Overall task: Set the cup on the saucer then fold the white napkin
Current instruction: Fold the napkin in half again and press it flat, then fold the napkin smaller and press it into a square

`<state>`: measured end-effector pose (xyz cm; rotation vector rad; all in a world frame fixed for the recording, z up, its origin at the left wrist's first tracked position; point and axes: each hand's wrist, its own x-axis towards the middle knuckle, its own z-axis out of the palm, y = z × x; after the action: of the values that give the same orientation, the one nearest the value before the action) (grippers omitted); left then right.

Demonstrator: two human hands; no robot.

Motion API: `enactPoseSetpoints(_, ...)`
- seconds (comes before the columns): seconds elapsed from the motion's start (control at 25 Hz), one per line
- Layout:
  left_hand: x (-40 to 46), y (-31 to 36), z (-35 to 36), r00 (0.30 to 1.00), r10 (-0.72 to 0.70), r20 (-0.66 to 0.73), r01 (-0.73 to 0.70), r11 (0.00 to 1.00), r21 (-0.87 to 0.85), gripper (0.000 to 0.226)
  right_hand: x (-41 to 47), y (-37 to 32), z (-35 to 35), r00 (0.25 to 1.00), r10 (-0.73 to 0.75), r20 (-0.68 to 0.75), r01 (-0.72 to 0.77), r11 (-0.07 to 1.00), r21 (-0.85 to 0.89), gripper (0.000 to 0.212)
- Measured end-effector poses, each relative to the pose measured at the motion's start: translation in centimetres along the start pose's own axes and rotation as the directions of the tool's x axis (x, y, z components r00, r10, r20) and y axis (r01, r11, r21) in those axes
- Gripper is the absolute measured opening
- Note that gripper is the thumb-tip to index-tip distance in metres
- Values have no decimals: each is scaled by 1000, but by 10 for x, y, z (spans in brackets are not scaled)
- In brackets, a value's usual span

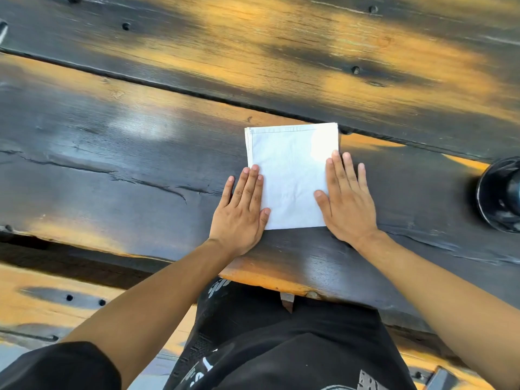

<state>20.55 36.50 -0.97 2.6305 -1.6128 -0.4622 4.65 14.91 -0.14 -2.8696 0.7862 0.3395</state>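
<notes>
1. White cloth, the napkin (292,178), lies already folded into a neat upright rectangle on the near plank of a dark wooden table (112,170), straight ahead of the seated person; a stitched hem runs along its far edge and layered edges show down its left side.
2. Left hand (242,209) lies flat with fingers spread, palm down, half on the napkin's near left edge and half on the wood; right hand (347,198) lies flat the same way over the near right edge; neither grips anything.
3. Handling, as a judgement: the cloth looks thin, light and limp, not fragile; it should slide easily on the wood, so pinching a corner or the layered edge while the other palm pins it seems wise.
4. Tabletop is rough, charred-black timber with orange worn patches, cracks, bolt heads and a deep gap between planks just behind the napkin.
5. Glossy black crockery (503,195) sits well apart at the right border, cut off; whether it is cup on saucer cannot be told.
</notes>
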Motion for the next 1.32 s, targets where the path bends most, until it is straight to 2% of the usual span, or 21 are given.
enactPoseSetpoints(0.08,0,1,0,1000,-1,-14,1,1000,3,70,4,-25,-9,999,-12,-45,15,999,50,67)
enactPoseSetpoints(0.2,1,1,0,1000,-3,-17,2,1000,-8,69,13,-81,-12,991,-115,-71,124,982,141,63)
enactPoseSetpoints(0.32,0,1,1,1000,5,-29,-5,1000,10,68,20,-107,1,985,-163,-47,168,979,116,61)
enactPoseSetpoints(0.72,-1,0,0,1000,0,16,0,1000,3,70,1,-23,12,979,-202,-16,200,978,-59,71)
enactPoseSetpoints(0.84,0,0,-3,999,-5,33,4,1000,23,70,-6,8,10,985,-173,10,173,983,-63,72)
enactPoseSetpoints(1.04,-1,-3,-8,999,16,39,-16,1000,-7,73,-8,15,5,982,-185,42,186,983,-1,73)
enactPoseSetpoints(1.2,-7,-14,-15,984,171,-51,-172,985,-26,86,-15,30,-8,976,-219,10,214,960,182,74)
enactPoseSetpoints(1.24,-10,-16,-16,966,247,-79,-247,969,8,80,-17,35,-11,967,-253,-19,251,945,209,74)
enactPoseSetpoints(1.32,-16,-17,-16,910,392,-135,-381,919,100,56,-21,45,-14,926,-374,-59,377,901,214,70)
